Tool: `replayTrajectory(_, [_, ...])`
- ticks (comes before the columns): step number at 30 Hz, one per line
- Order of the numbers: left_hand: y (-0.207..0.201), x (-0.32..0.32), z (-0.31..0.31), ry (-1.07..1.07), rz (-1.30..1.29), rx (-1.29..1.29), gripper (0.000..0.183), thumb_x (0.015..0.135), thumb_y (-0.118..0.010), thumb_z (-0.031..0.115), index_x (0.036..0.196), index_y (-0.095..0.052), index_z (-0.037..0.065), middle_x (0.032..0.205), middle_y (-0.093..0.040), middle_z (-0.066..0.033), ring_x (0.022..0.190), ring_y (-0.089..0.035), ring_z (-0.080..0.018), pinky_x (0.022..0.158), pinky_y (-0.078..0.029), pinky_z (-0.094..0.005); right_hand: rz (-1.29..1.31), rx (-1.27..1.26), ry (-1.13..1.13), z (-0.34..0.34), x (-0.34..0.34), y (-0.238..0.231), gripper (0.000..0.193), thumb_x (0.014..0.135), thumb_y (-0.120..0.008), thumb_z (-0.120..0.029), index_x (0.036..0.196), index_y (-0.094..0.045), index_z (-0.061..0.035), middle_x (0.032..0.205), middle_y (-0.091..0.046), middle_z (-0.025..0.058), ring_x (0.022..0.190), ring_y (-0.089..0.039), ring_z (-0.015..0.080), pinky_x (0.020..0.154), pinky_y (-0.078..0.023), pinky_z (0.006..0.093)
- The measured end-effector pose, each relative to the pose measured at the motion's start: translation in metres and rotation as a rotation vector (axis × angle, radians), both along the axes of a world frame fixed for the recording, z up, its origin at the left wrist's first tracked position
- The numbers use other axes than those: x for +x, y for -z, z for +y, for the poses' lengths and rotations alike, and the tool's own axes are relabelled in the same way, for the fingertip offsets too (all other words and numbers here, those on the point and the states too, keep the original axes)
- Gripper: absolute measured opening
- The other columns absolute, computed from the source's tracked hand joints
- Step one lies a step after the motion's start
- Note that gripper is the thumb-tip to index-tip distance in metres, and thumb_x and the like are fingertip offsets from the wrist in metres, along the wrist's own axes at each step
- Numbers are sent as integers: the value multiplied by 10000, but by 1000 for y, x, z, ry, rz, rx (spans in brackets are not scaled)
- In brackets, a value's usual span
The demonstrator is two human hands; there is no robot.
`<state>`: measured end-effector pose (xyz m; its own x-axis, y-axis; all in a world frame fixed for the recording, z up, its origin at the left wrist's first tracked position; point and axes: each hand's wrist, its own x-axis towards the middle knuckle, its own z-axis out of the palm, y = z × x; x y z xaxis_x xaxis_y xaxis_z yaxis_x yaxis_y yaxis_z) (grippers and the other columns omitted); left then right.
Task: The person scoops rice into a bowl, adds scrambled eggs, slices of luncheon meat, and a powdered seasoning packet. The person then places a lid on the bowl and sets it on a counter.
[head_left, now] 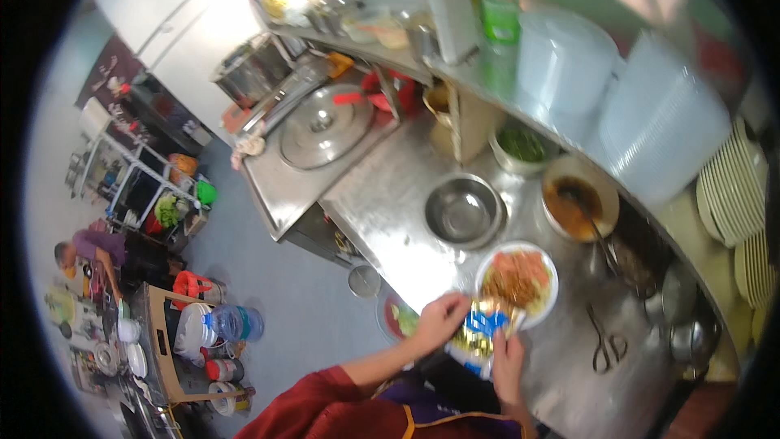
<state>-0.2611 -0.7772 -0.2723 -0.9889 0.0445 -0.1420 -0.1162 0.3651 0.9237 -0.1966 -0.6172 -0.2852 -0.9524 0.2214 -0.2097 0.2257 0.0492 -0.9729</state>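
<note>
Labels first: the gold-and-blue packet (pixel 486 323), low and just right of centre in the frame, carries printing, but it's too blurred and shiny for you to read. Over at the upper left, a dark red panel (pixel 104 75) on the wall shows pale marks, too small to make out.

Now your hands! Your left hand (pixel 443 321) reaches in from the lower left, forearm slanting up out of a dark red sleeve (pixel 313 402), fingers curled and pinching the packet's left edge. Your right hand (pixel 509 359) comes up from the bottom edge, forearm almost upright, thumb and fingers closed on the packet's lower right side. So it's a two-handed grip, packet held between them.

Just above and to the right sits a white bowl (pixel 553 283), pink slices (pixel 520 263) and brown topping (pixel 512 286) inside, on the steel desk (pixel 561 382). Below the packet, partly covered, there's green food (pixel 471 345). Scissors (pixel 603 345) lie farther right; an empty metal bowl (pixel 461 213) stands up near the centre.
</note>
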Motion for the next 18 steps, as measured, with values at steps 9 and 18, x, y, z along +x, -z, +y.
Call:
replayTrajectory(9, [26,28,-11,85,-256,470,120,952,-530,177,1015,-558,78,936,-611,-23,837,-594,-89,706,-558,-269,-15,133,-59,3,41,12,232,861,-678,-201,955,-601,-3,774,-640,134,643,-618,184,589,-480,320])
replayTrajectory(18, [23,44,-22,302,0,693,158,998,-447,182,1019,-506,38,1107,-620,-162,1190,-520,-331,1024,-383,-453,262,1037,140,156,52,-12,421,822,-530,31,1229,-557,-73,1209,-560,174,1118,-536,356,945,-440,425])
